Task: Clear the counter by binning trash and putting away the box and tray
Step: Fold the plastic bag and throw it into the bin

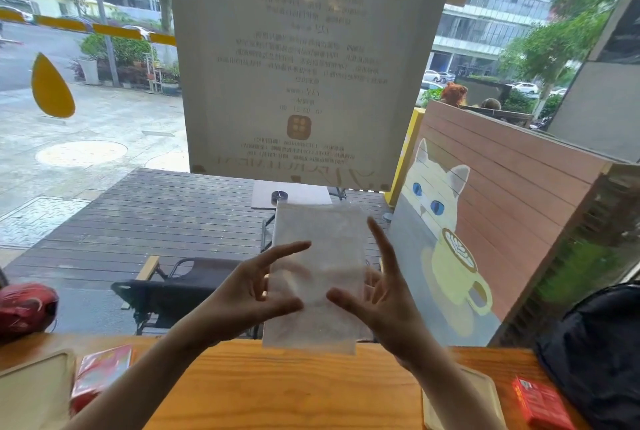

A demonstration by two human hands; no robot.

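Note:
I hold a translucent white paper sheet [320, 256] upright above the wooden counter [294, 391], in front of the window. My left hand [249, 291] pinches its lower left part, thumb in front and fingers showing through from behind, index finger stretched out. My right hand [381, 298] pinches the lower right part the same way, index finger pointing up along the edge. A pale tray [31, 388] lies at the counter's left end, with a red packet [100, 377] beside it. Another pale tray [485, 395] and a red box [540, 405] lie at the right.
A dark backpack [595, 353] sits at the counter's right end. A red rounded object [26, 308] rests at the far left. The window glass with a hanging poster [304, 59] stands right behind the counter; a painted cat board [485, 239] is outside.

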